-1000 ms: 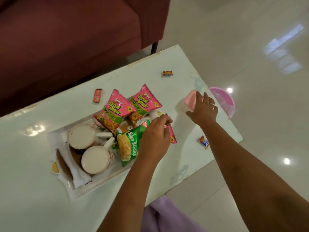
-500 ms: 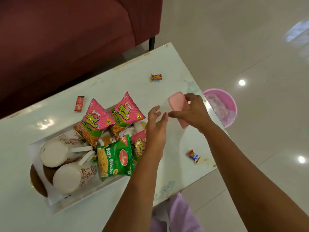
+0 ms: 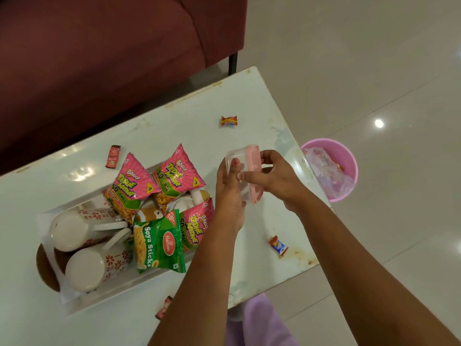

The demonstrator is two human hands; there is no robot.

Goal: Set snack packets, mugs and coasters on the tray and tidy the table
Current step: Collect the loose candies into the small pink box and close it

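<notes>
A white tray on the table holds two white mugs with red flowers lying on their sides. Three pink Bingo packets and a green Soya Sticks packet lie on it too. Brown coasters poke out at the tray's left end. Above the table, right of the tray, both hands hold a small clear box with a pink lid. My left hand grips its clear side and my right hand grips the lid side.
Small sweet wrappers lie loose on the white table: one orange, one red, one orange-blue, one pink at the front edge. A pink bin stands on the floor to the right. A maroon sofa is behind.
My right hand lifted the pink-lidded box from the table's right edge and brought it left. My left hand left the packets on the tray and took hold of the box.
</notes>
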